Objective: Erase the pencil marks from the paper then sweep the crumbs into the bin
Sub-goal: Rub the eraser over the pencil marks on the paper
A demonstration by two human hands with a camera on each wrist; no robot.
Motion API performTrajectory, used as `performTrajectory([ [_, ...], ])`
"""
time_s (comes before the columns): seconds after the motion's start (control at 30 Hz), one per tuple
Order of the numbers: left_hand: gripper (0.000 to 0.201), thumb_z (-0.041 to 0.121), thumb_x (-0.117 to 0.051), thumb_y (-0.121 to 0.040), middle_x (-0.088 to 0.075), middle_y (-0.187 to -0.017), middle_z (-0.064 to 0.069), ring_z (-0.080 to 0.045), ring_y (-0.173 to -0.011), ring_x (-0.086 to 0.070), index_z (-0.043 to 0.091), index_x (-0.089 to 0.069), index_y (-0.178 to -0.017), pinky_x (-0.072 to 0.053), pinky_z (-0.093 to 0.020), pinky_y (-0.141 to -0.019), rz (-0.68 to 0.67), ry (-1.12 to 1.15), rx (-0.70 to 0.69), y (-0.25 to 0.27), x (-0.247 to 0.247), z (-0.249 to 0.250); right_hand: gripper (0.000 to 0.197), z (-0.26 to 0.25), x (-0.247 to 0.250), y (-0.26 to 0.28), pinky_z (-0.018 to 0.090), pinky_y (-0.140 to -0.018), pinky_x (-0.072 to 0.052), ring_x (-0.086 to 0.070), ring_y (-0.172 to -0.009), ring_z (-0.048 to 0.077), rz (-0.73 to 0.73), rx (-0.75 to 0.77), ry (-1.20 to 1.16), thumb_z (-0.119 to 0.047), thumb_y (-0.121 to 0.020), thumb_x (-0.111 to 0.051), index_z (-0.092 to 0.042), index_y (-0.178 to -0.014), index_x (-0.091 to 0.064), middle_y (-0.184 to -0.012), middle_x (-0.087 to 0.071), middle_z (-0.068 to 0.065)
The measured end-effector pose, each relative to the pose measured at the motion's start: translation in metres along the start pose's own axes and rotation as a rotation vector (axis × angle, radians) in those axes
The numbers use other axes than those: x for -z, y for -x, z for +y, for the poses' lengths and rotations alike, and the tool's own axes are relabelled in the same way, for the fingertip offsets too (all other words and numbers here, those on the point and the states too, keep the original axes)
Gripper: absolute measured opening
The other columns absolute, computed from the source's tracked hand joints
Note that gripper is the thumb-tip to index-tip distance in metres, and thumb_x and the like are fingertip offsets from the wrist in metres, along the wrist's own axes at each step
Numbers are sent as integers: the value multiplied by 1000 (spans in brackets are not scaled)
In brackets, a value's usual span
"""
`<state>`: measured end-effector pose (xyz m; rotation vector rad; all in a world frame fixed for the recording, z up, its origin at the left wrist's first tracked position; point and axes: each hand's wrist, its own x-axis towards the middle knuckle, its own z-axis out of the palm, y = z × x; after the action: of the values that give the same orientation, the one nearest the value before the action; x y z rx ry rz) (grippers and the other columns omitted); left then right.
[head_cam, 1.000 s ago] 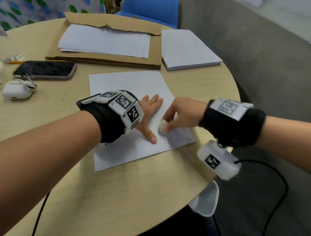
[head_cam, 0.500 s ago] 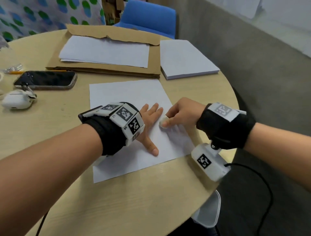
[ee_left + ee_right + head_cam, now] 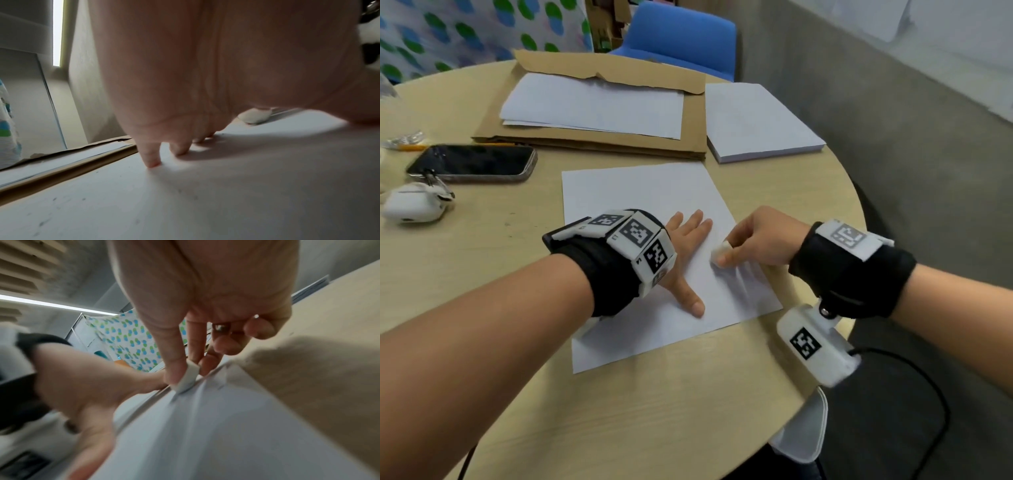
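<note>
Right hand (image 3: 763,240) pinches a small white block eraser (image 3: 719,253) between thumb and forefinger; the eraser's lower end presses on the white sheet of paper (image 3: 640,192) near its right edge. Right wrist view: eraser (image 3: 188,378) clamped at the fingertips, paper (image 3: 205,426) creased in ridges fanning out from the contact point. Other fingers curled in, a ring on one of them.

Left hand (image 3: 685,260) lies flat on the same sheet just left of the eraser, fingers straight and spread, thumb out toward the near edge, holding nothing. Left wrist view: fingertips (image 3: 152,160) down on the paper, eraser (image 3: 254,116) visible beyond the palm. Faint grey specks on the sheet in that view; cannot tell whether crumbs or marks.

Sheet lies on a round light wooden table (image 3: 619,411), skewed, its near right corner close to the table edge. Behind it: brown cardboard envelope (image 3: 592,144) with loose white sheets on top, and a white paper stack (image 3: 756,120) to the right. Far left: black smartphone (image 3: 472,163), white earbud case (image 3: 412,205). Blue chair (image 3: 681,41) beyond the table. A white container (image 3: 808,428) shows below the table's near right edge.
</note>
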<state>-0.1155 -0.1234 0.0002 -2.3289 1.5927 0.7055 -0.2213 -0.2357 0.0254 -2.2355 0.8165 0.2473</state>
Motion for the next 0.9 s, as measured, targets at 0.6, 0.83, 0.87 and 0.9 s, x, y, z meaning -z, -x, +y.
performTrajectory([
  [0.6,132,64,-70,-63,25,-155,-1,-28,-144,16,17,22,-146,-2,-49,-116,-35,-11,8,-4,0,-1,13,13,-9,29,18,-59,-37,-49,-60,4,-194,52,158,-29,-72,-78,-21,-77,-70,-63,-56,-11],
  [0.83,71,17,-56,-91,-35,-148,2,-17,-131,-38,29,-17,-149,-29,-22,-102,110,143,14,-2,25,-22,15,-4,-7,22,21,-57,-47,-58,-67,13,-121,-11,-941,-25,-91,-55,-12,-86,-62,-86,-62,4],
  [0.87,75,10,-56,-89,-38,-146,2,-17,-130,-39,28,-16,-149,-30,-21,-100,122,187,22,-2,24,-26,16,-8,-16,29,22,-60,-51,-62,-71,16,-239,-46,-1116,-23,-90,-54,-12,-82,-63,-88,-64,7],
  [0.9,79,5,-57,-87,-38,-146,2,-17,-131,-39,28,-14,-149,-30,-22,-102,132,225,33,-1,22,-29,17,-11,-29,37,23,-63,-53,-65,-75,18,-389,-79,-1215,-23,-85,-56,-12,-76,-66,-90,-66,9],
])
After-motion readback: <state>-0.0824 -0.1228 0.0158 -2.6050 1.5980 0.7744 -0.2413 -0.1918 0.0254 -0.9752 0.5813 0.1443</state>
